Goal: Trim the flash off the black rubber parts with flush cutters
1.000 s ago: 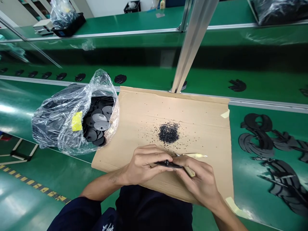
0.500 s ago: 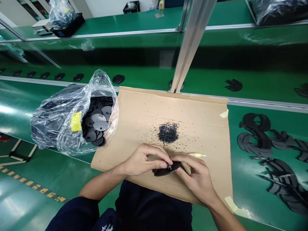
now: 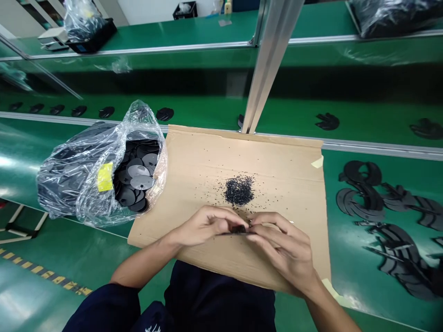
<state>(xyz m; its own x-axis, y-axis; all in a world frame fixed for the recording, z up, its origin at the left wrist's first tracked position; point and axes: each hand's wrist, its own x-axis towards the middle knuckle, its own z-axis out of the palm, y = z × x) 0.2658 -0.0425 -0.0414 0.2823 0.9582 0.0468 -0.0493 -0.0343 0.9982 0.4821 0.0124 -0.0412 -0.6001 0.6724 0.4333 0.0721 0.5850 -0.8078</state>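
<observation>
A thin black disc [image 3: 231, 234] is held nearly edge-on between my two hands, above the near part of the cardboard sheet [image 3: 194, 157]. My left hand [image 3: 204, 226] grips its left side with thumb and fingers. On the other side, my right hand [image 3: 285, 240] pinches the disc's right edge, fingertips close to the left ones. A small dark piece [image 3: 238, 228] shows on top of the disc, too small to name. Just beyond the hands, a pile of tiny black pieces [image 3: 239, 190] lies on the cardboard, with loose ones scattered around it.
At left lies an open clear plastic bag [image 3: 83, 170] full of black discs [image 3: 140, 175]. Stacks of curved black parts [image 3: 401, 258] lie on the green table [image 3: 360, 299] at right. A metal post [image 3: 266, 69] rises behind the cardboard. Small black bundles [image 3: 165, 114] line the back ledge.
The disc has been tilted from showing its face to nearly edge-on and raised slightly. My right fingers have shifted on its edge. The view has drifted a little to the right.
</observation>
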